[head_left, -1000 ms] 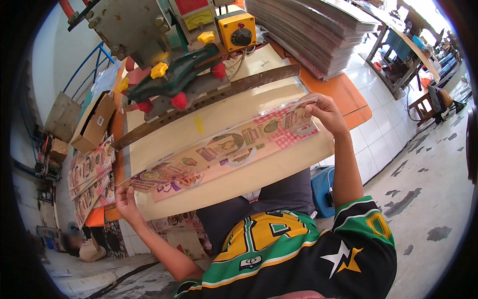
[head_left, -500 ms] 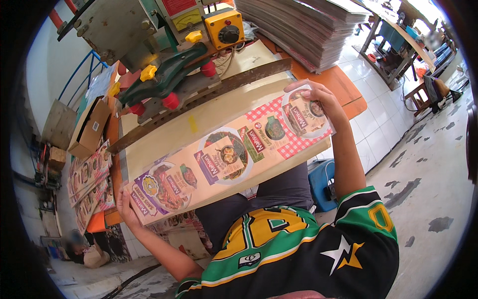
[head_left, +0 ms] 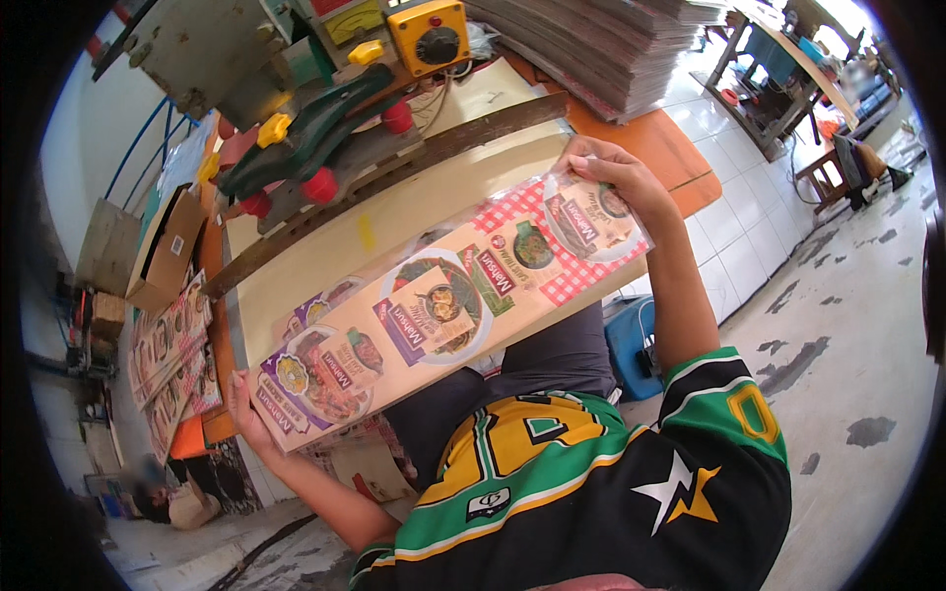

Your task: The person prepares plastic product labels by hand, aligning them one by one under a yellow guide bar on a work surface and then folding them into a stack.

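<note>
fingers of the right hand (head_left: 616, 172) curl over the far end of a long printed packaging strip (head_left: 443, 310), pinching its edge at about 1 o'clock in the view, while the left hand (head_left: 246, 414) grips the opposite end at about 8 o'clock, thumb on the printed face and the other fingers hidden behind it. both hands are closed on the strip, which is held off the table and slants from lower left up to upper right across the person's lap. its face shows food pictures in round frames, purple at the left end and red-and-white check at the right. just beyond it, toward 12 o'clock, lies the pale worktable (head_left: 325, 236) with a dark wooden bar (head_left: 394, 177) across it. farther out stand a green machine with red and yellow knobs (head_left: 315, 148) and a yellow switch box (head_left: 429, 34). at 1 o'clock rises a stack of flat sheets (head_left: 601, 49); at 9 o'clock more printed strips (head_left: 172, 364) lie piled.
</note>
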Action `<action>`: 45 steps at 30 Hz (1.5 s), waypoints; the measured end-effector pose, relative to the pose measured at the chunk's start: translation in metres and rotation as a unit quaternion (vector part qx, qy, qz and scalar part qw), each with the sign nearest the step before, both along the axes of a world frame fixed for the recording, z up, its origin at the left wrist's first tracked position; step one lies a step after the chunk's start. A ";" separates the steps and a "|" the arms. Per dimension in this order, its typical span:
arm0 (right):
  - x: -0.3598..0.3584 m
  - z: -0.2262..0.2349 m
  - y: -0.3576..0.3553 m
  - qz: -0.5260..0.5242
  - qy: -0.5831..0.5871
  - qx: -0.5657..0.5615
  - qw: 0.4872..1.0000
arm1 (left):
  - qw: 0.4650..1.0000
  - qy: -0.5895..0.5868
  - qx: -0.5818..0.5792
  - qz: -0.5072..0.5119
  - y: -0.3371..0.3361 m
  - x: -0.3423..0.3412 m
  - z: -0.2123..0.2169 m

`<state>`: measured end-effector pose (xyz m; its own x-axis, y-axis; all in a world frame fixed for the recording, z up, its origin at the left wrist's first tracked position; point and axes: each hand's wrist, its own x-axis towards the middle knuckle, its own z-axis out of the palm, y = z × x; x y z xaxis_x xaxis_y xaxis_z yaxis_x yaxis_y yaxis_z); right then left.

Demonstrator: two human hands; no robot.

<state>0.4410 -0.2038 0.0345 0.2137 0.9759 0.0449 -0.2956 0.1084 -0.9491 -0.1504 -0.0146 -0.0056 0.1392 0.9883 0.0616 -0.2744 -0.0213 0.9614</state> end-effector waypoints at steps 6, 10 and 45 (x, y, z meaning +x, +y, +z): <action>0.004 -0.014 -0.004 0.003 -0.051 -0.002 0.999 | 0.998 0.026 -0.009 0.064 -0.003 0.004 -0.001; 0.000 -0.025 -0.004 -0.013 -0.039 0.009 0.999 | 0.999 0.019 0.000 0.039 0.003 -0.001 -0.003; 0.002 -0.044 -0.016 -0.016 -0.016 -0.001 1.000 | 0.993 0.062 0.083 0.055 0.051 0.010 -0.041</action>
